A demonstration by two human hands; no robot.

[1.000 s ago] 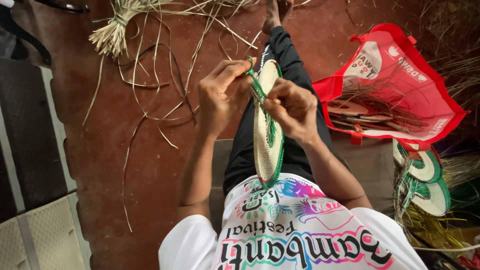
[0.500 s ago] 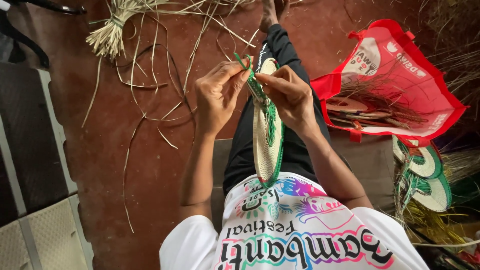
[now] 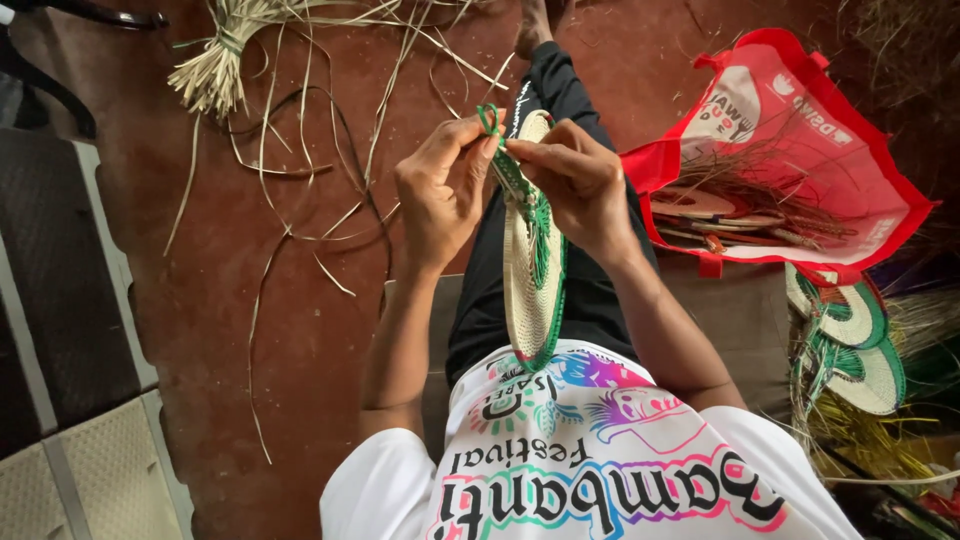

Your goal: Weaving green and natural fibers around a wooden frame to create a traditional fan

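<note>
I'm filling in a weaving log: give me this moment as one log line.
left hand: pinches green strand | right hand: grips woven disc rim | disc: edge-on over lap | floor: loose straw | red bag alongside

A dull red-brown floor fills most of the view, scuffed and evenly lit by soft light. Loose pale straw strands lie scattered across it toward 11 o'clock, beside a tied bundle of straw. At 9 o'clock runs a dark mat, with a tan textured mat below it at 8 o'clock. A red bag lies open at 2 o'clock, and finished woven discs are stacked at 4 o'clock.
</note>
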